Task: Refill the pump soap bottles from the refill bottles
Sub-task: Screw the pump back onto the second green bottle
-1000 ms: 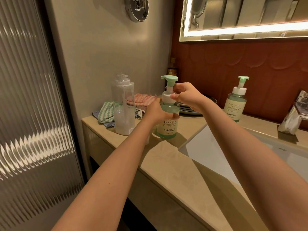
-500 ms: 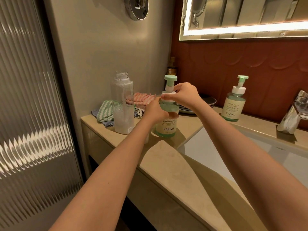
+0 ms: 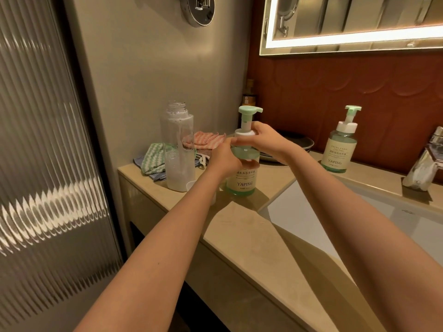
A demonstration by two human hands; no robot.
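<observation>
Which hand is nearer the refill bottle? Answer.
Left. The left hand grips the pump bottle beside the refill bottle; the right hand holds its collar, farther right.

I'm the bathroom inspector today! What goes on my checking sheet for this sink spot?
Surface: beige counter with a white sink set into it.
Job's things: near pump bottle upright, pump on; far pump bottle by the wall, pump on; refill bottle cap off, a little liquid at the bottom.
Clutter: cloths behind the refill bottle; dark plates; brown bottle in the corner.
Hands: left hand grips the near pump bottle's body; right hand grips its white collar.
Cables: nothing seen.
Surroundings: faucet, lit mirror, ribbed glass door.
</observation>
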